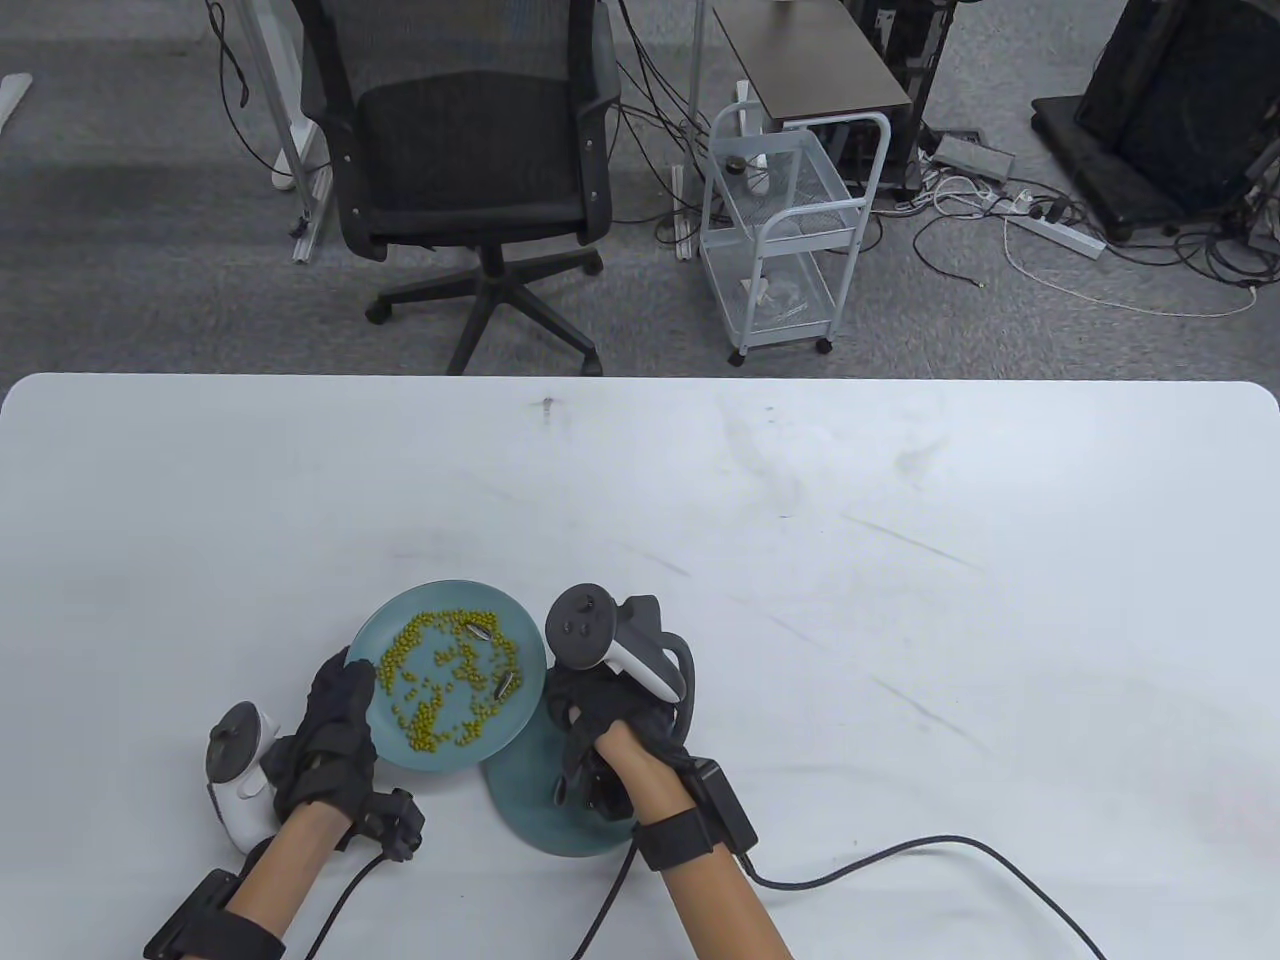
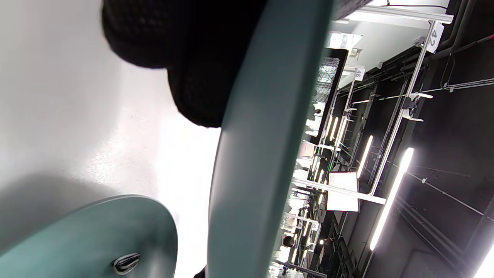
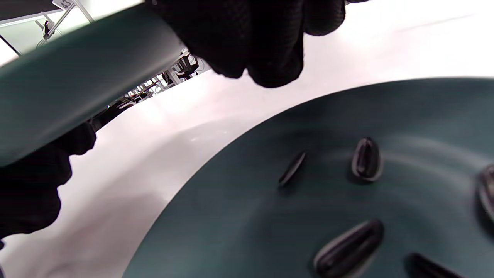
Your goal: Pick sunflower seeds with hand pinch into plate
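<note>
A: White worktop (image 1: 900, 560) is carrying everything. What is each hand doing?

B: Left hand (image 1: 335, 725) is gripping the upper plate (image 1: 400, 745) by its 9 o'clock rim, holding it raised. Right hand (image 1: 600, 715) is hovering over the lower plate (image 1: 530, 810); its fingers (image 3: 266, 50) look bunched, though whether they are pinching a seed I cannot tell.

A: And the sunflower seeds?

B: Some sunflower seeds (image 1: 506, 684) are lying among yellow beans (image 1: 430, 690); others are resting on the lower plate. I'd pinch one seed by its edges, avoiding beans.
</note>
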The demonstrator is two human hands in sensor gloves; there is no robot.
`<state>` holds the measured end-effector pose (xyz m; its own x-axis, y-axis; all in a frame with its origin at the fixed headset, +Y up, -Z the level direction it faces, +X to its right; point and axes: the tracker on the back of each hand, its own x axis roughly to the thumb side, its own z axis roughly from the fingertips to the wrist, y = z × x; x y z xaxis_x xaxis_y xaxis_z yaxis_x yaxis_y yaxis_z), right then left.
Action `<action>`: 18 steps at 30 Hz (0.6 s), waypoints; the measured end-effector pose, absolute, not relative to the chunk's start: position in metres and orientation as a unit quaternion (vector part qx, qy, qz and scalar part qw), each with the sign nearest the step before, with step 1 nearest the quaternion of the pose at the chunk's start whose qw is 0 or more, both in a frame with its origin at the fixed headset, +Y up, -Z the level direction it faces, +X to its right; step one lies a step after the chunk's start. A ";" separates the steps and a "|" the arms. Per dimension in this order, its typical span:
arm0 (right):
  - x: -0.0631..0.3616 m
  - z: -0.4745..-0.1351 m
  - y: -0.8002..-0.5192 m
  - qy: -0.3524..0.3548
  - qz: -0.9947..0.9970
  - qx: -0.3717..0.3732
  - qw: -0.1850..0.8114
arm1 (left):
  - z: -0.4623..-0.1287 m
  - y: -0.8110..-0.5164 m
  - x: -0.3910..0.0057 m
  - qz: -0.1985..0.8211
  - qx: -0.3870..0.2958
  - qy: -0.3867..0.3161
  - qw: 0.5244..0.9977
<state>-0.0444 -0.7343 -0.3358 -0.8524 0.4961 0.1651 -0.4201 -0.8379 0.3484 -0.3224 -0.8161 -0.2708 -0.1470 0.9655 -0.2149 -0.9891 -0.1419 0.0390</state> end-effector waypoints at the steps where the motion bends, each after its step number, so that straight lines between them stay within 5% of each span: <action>1: -0.044 -0.336 -0.734 0.151 0.950 0.124 0.243 | -0.271 -0.816 -0.322 0.753 -0.070 0.086 0.649; 18: -0.032 -0.339 -0.723 0.143 0.949 0.111 0.258 | -0.271 -0.816 -0.321 0.755 -0.077 0.084 0.646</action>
<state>-0.0322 -0.7228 -0.3390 -0.8421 0.5217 0.1369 -0.4583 -0.8259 0.3283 -0.3209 -0.8164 -0.2712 -0.1544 0.9622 -0.2242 -0.9880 -0.1519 0.0280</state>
